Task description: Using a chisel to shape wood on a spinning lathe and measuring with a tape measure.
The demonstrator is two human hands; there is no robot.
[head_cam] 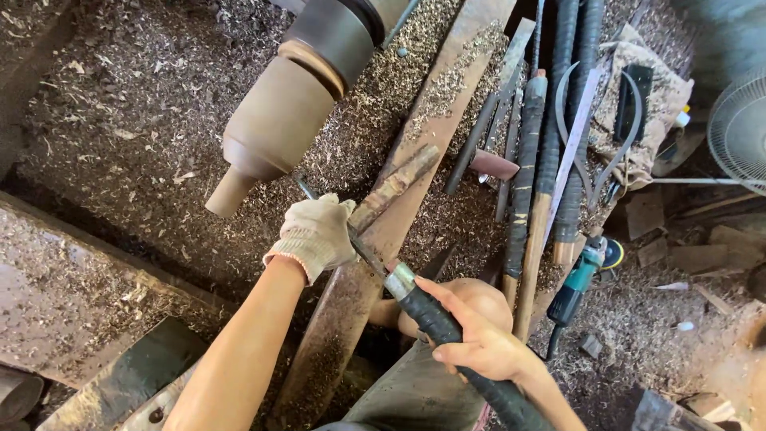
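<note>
A turned wooden piece (279,120), grey-brown and stepped down to a narrow neck, sits on a lathe at the top centre. My left hand (313,234), in a knitted work glove, presses the metal blade of a long chisel (423,307) onto a wooden tool rest (399,183). The blade tip points up-left at the narrow end of the piece. My right hand (479,335), bare, grips the chisel's black wrapped handle below the metal ferrule.
Wood shavings (136,104) cover the bench and floor. Several long wrapped-handle chisels (527,168) lie to the right, with calipers (594,136) on a cloth. A teal angle grinder (581,275) lies lower right. A fan (738,132) stands at the right edge.
</note>
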